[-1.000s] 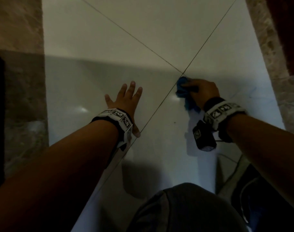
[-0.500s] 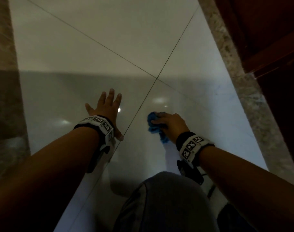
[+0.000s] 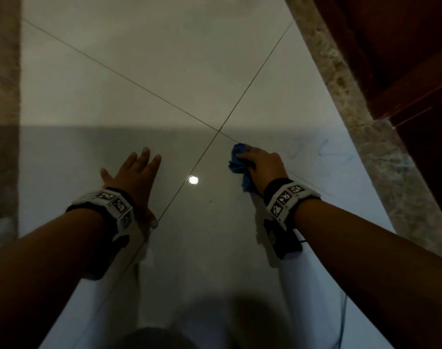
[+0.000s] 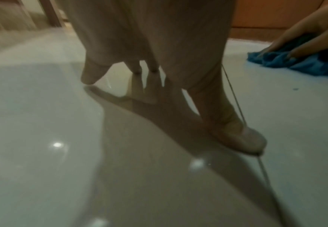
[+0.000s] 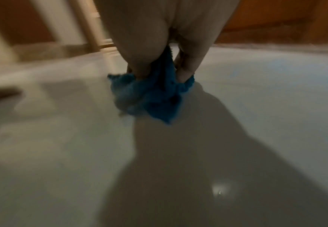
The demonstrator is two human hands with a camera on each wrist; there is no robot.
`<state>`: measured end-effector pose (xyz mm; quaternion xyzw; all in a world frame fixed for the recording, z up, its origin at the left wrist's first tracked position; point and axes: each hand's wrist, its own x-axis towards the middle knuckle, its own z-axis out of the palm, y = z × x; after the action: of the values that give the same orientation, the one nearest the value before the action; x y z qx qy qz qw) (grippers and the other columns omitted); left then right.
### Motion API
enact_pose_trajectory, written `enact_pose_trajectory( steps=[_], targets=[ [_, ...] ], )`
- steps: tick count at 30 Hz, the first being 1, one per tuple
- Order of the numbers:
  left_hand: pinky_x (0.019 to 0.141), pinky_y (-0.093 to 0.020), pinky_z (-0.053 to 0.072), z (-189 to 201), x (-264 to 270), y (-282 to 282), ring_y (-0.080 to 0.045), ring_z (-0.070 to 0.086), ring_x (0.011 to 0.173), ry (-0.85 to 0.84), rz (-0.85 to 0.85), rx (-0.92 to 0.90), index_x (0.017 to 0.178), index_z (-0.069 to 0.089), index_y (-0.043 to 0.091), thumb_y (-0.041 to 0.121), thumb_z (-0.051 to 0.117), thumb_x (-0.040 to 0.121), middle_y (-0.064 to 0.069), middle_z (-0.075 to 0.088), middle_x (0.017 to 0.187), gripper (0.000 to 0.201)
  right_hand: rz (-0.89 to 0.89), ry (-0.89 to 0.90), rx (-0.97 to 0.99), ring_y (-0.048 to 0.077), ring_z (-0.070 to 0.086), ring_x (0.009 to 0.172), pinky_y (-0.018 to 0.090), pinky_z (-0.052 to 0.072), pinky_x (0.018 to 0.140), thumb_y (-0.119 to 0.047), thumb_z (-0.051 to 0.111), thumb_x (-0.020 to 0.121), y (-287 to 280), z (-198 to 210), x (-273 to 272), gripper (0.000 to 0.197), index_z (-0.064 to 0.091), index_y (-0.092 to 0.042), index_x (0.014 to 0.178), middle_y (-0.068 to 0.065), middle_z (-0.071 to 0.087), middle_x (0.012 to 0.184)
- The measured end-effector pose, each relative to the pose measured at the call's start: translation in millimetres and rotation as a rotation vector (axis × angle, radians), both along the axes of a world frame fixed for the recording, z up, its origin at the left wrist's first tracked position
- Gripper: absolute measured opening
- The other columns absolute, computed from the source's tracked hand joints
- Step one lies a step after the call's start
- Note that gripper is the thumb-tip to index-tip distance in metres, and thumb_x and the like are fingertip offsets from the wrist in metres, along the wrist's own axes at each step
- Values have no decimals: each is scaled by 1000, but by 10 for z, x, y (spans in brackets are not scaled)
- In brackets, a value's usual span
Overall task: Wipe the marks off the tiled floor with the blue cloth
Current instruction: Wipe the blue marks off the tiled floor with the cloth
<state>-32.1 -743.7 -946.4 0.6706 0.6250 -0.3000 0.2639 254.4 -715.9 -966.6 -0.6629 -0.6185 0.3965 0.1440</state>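
Observation:
My right hand (image 3: 262,163) grips a bunched blue cloth (image 3: 237,161) and presses it on the glossy pale tiled floor (image 3: 164,71), just right of where the grout lines cross. In the right wrist view the blue cloth (image 5: 151,98) bulges out between my curled fingers (image 5: 186,67). Faint blue marks (image 3: 320,152) lie on the tile to the right of the cloth. My left hand (image 3: 136,172) lies flat on the floor with fingers spread, left of the diagonal grout line; the left wrist view shows its fingers (image 4: 89,75) touching the tile and the cloth (image 4: 303,61) at far right.
A speckled stone border strip (image 3: 361,117) runs along the right, with dark red-brown wood (image 3: 403,59) beyond it. Another stone strip (image 3: 3,96) edges the left. My knee (image 3: 154,338) shows at the bottom. A small dark speck (image 3: 210,201) sits on the near tile.
The right hand has carried the cloth away from me, up to the grout crossing. The view has shifted, and the blue marks to the right now show. The left hand stays flat.

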Motion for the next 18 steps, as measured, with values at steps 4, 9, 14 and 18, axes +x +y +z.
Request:
enact_pose_trajectory(
  steps=[4, 9, 14, 18],
  targets=[
    [109, -71, 0, 171, 213, -132, -25, -19, 146, 121, -25, 52, 150, -22, 29, 69, 81, 49, 3, -29, 156, 150, -308, 307, -200, 21, 48, 116, 30, 40, 104, -37, 57, 89, 69, -59, -17, 48, 50, -17, 132, 2, 44, 129],
    [115, -59, 2, 785, 674, -322, -22, -18, 147, -48, 20, 9, 151, -17, 28, 67, 69, 70, 5, -29, 157, 125, 18, -35, -294, 30, 47, 119, 33, 41, 101, -39, 51, 92, -193, 118, 125, 49, 43, -26, 138, 14, 39, 139],
    [118, -50, 4, 1067, 1036, -96, -21, -13, 148, -213, -80, 24, 152, -13, 25, 62, 64, 79, 3, -23, 159, 112, 646, -493, -60, 34, 27, 132, 40, 31, 106, -28, 60, 88, -250, 346, 184, 64, 29, -25, 145, 2, 13, 157],
    [118, -50, 4, 788, 1187, 184, -21, -12, 148, -242, -57, 45, 153, -12, 24, 60, 64, 80, 2, -23, 159, 112, 564, -395, -27, 33, 22, 135, 42, 30, 108, -15, 62, 86, -190, 222, 113, 66, 32, -27, 144, 4, 16, 155]
  ],
)
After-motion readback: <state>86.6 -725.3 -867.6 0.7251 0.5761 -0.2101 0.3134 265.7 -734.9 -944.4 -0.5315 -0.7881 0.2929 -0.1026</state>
